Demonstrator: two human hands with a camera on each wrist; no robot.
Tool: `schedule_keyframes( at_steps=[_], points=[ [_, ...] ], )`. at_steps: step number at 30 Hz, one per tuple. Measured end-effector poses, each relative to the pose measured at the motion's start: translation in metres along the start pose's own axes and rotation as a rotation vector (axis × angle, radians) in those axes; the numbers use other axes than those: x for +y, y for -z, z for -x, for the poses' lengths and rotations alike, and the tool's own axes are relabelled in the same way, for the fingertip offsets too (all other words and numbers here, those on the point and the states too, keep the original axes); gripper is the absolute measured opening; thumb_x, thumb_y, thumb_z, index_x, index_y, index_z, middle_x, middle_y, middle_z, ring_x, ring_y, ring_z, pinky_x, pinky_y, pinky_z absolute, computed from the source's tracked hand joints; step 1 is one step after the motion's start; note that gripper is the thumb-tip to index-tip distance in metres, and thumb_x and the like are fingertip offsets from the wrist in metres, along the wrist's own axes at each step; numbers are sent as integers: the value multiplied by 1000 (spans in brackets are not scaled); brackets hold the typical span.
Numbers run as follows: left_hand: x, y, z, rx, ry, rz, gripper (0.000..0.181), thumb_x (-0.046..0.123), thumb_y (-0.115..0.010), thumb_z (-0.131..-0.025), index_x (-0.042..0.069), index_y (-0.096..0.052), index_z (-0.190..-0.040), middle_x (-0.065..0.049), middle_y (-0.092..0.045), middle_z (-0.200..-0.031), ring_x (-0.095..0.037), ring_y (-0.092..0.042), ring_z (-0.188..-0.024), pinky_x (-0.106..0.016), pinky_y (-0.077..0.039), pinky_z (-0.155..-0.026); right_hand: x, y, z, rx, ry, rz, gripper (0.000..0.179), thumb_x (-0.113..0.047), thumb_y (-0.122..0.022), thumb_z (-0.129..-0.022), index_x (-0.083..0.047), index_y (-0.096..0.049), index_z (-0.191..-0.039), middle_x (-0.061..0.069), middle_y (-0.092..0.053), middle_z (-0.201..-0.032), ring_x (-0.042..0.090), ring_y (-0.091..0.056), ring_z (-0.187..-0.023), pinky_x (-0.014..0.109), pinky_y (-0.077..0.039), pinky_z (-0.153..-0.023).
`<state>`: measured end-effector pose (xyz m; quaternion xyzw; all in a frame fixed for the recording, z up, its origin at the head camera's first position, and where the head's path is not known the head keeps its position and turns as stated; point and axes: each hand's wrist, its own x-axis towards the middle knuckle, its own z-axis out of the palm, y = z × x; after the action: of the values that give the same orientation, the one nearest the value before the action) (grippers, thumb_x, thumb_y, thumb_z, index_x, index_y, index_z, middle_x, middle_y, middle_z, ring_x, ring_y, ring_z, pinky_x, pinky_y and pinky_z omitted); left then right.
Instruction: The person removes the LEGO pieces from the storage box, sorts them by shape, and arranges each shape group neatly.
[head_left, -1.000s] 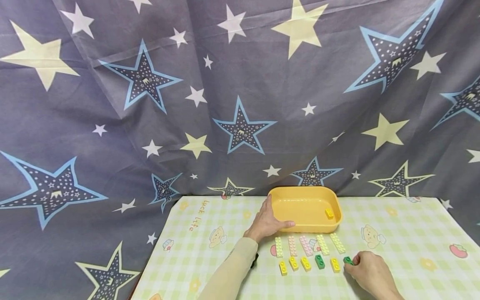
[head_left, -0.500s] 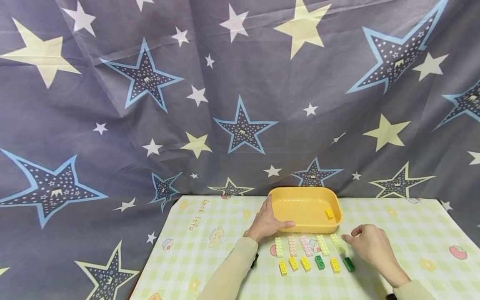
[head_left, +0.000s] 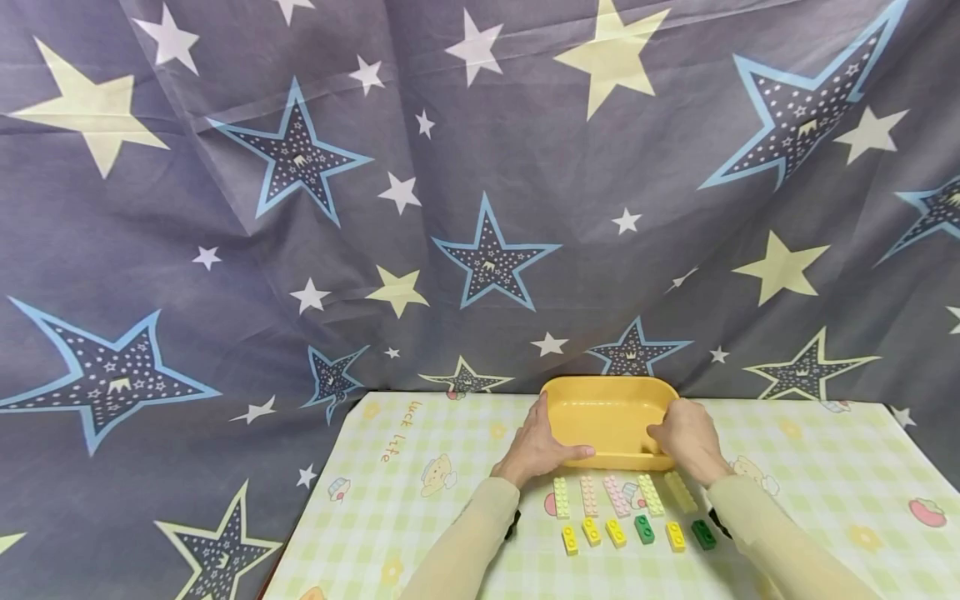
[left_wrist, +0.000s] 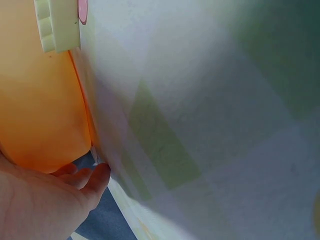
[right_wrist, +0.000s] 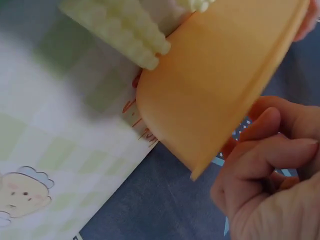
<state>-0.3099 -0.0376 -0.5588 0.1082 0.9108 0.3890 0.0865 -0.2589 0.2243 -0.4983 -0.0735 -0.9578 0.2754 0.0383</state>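
In the head view my left hand [head_left: 536, 448] holds the yellow plastic tray [head_left: 600, 423] at its left end, thumb over the front rim and fingers along the side wall. The left wrist view shows those fingers against the tray's outer wall. My right hand [head_left: 688, 437] reaches over the tray's right end with its fingertips inside. Its fingers are bent in the right wrist view, where the tray wall [right_wrist: 215, 70] stands beside them. The spot where a small yellow brick lay in the tray is hidden by this hand, and I cannot tell whether the fingers grip it.
In front of the tray lies a row of long studded bricks, pale green [head_left: 562, 497] and pink [head_left: 588, 497]. A nearer row has small yellow bricks [head_left: 616, 532] and green bricks [head_left: 644, 529]. A checked cloth [head_left: 442, 533] covers the table; a star-patterned curtain [head_left: 480, 350] hangs behind.
My right hand let go of the small green brick at the right end of the near row, then moved up and left over to the tray. The left hand stayed on the tray.
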Motion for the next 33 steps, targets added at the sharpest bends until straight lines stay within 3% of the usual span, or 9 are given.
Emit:
schedule_keyframes(
  at_steps=[7,12,19,24,29,33],
  points=[
    [5,1,0,-5,2,-2,140,67,-92,-78,20,-6,-178,-13,-24,-183,-44,-38,-163,-61,-38,-131,1,-7,-20,-35,-31,150,8,-2,-69,-87,3,-66,-81,24,-72,-86,37,-69,-76,50,-58,-64],
    [6,2,-2,2,7,7,139,66,-93,-78,22,-6,-178,-12,-23,-184,-42,-37,-164,-60,-37,-132,-2,-12,-30,-61,-39,249,14,1,-64,-88,6,-72,-98,32,-75,-104,48,-74,-95,59,-64,-77],
    [1,0,1,-3,6,9,139,67,-91,-79,19,-6,-178,-13,-23,-183,-43,-37,-164,-60,-37,-132,-6,-28,-30,-59,1,321,16,5,-55,-97,6,-71,-99,29,-76,-104,46,-76,-95,59,-66,-78],
    [-1,1,2,5,-1,20,138,63,-93,-79,18,-8,-178,-15,-25,-183,-44,-38,-163,-61,-38,-131,-11,-34,-33,-91,-14,343,20,5,-52,-102,7,-72,-100,29,-76,-104,45,-77,-96,57,-67,-77],
    [0,0,3,-4,15,21,140,65,-93,-78,20,-7,-178,-14,-24,-183,-43,-38,-164,-61,-38,-131,-7,-36,-35,-132,-58,298,24,7,-48,-102,8,-73,-102,30,-76,-108,45,-77,-99,56,-67,-80],
    [1,1,3,-3,15,15,140,66,-93,-77,20,-7,-178,-14,-24,-183,-43,-38,-164,-61,-38,-131,-1,-39,-38,-99,-84,245,20,6,-50,-101,6,-70,-98,31,-76,-105,47,-76,-97,55,-67,-76]
  ],
)
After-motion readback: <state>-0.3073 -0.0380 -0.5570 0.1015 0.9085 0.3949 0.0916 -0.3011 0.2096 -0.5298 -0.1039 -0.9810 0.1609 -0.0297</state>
